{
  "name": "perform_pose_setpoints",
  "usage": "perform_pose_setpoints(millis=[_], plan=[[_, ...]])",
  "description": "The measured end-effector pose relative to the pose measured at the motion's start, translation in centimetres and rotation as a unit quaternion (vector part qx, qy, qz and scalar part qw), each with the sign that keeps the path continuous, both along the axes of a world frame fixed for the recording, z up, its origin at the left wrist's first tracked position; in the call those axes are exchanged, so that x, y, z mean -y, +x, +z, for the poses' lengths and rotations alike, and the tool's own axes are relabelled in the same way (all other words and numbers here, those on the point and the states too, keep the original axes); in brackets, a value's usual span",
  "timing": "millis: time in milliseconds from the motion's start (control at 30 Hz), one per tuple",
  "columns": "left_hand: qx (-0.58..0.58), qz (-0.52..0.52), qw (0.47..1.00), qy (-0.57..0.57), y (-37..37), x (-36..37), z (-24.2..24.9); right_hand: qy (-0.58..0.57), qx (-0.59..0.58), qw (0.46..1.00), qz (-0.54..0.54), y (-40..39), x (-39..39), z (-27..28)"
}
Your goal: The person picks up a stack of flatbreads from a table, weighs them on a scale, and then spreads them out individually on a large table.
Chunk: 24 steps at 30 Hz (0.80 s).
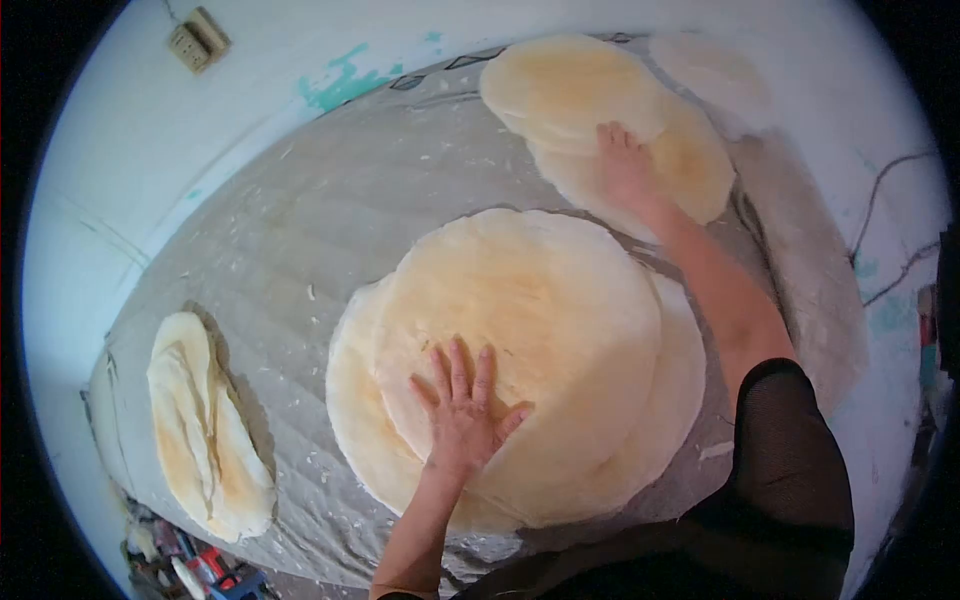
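A stack of large, thin, pale round flatbreads (540,320) lies in the middle of a grey cloth-covered surface (330,210). My left hand (462,405) rests flat, fingers spread, on the near edge of the top sheet. My right hand (625,165) reaches far ahead and presses flat on another pile of round flatbreads (590,95) at the back right. Neither hand grips anything.
A third pile of folded flatbreads (205,425) sits at the left edge of the cloth. A white wall with a socket (198,40) rises behind. Another pale sheet (715,70) lies at the far right. Red clutter (200,565) shows below left.
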<state>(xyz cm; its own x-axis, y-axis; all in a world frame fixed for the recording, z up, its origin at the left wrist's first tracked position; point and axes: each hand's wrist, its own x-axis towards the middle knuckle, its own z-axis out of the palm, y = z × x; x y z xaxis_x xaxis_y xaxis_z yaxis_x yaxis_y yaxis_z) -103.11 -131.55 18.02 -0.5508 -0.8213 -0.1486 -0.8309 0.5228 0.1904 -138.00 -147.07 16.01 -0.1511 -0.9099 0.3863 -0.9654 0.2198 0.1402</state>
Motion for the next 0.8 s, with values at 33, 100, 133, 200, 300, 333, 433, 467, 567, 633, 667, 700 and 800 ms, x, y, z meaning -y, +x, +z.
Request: perform_pose_setpoints(millis=[33,100,133,200,300,333,433,467,567,633,667,700,800], plan=[[0.008,0.0,1.0,0.003,0.1,0.0,0.0,-0.026,-0.035,0.999,0.012,-0.4,0.7,-0.7],[0.007,0.005,1.0,0.014,0.0,0.2,0.1,-0.02,-0.074,0.996,0.04,-2.0,2.3,-1.5],[0.003,0.004,1.0,0.02,-0.1,0.3,0.1,-0.017,-0.097,0.994,0.052,-2.4,2.9,-1.3],[0.0,0.007,1.0,0.021,-0.1,0.2,-0.1,0.118,-0.054,0.99,0.049,-3.0,3.5,0.6],[-0.009,0.007,1.0,0.018,-0.3,0.2,0.4,0.03,-0.057,0.981,0.185,-5.5,4.8,1.6],[-0.013,0.007,1.0,0.015,-0.3,0.2,0.7,-0.048,-0.07,0.964,0.251,-6.5,4.9,1.5],[-0.308,0.034,0.948,0.067,0.2,0.8,0.6,0.017,-0.059,0.944,0.324,1.0,-2.9,10.4],[-0.419,0.061,0.887,0.184,-0.3,1.1,1.3,0.095,-0.029,0.936,0.338,3.2,-6.3,11.7],[-0.636,0.132,0.607,0.458,-2.9,2.0,3.3,0.289,0.12,0.875,0.369,8.5,-15.2,14.3],[-0.693,0.178,0.425,0.554,-4.4,1.9,3.1,0.335,0.243,0.832,0.37,9.6,-17.1,13.7],[-0.672,0.182,0.459,0.551,-4.7,1.6,3.2,0.354,0.303,0.805,0.368,10.1,-17.8,13.1],[-0.677,0.156,0.459,0.553,-4.9,1.1,3.0,0.306,0.313,0.829,0.349,10.5,-18.3,11.9],[-0.688,0.085,0.474,0.543,-5.7,0.5,3.2,0.167,0.328,0.88,0.299,11.6,-19.1,8.5]])
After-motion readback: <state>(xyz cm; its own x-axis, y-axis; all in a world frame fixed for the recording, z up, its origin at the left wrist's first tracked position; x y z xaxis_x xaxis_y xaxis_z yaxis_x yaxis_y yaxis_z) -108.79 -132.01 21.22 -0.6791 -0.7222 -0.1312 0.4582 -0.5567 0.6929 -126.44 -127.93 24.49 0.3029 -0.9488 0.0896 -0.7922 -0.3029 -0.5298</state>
